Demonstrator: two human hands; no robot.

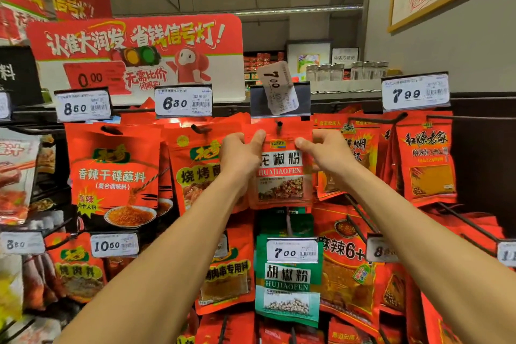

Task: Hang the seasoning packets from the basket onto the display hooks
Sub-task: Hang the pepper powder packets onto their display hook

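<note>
Between left hand (240,153) and right hand (325,152), each pinching a top corner, red glossy HUAJIAOFEN seasoning packet (280,176) with hole apparently already over black metal hook (278,124) just above, seemingly near hung; basket out of view, remaining packets impossible to tell.

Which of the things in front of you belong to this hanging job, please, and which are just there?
Job:
- red HUAJIAOFEN packet
- black display hook
- left hand, right hand, both gripping the packet

Just there:
- green HUJIAOFEN packets
- crooked white 7.00 price tag
- red promotional sign
</note>
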